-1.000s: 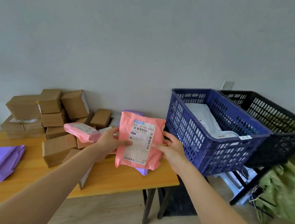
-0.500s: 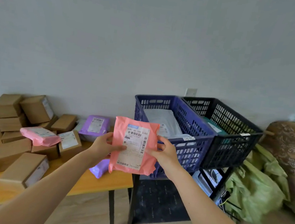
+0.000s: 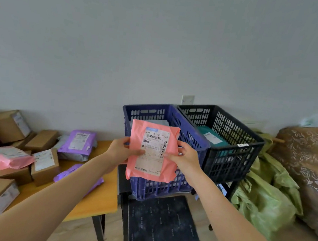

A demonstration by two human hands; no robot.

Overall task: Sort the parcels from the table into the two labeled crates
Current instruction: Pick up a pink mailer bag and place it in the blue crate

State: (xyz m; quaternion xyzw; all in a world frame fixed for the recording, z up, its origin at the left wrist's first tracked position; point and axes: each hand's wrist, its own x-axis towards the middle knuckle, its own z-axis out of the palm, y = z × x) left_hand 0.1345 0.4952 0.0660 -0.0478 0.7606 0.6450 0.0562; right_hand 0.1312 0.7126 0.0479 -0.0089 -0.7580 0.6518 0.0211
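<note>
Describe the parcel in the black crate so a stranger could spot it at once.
Right of the wooden table, two crates stand side by side against the grey wall. The black crate stands farther from the table, and inside lies a teal parcel with a white label. It is the only teal parcel; the blue crate holds a pale grey one.

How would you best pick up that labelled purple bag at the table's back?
Pinch the purple bag at its upper edge, coming from above and in front. It leans tilted, label facing us, on a grey parcel, with a box close at its left, so the top edge is probably freest.
</note>
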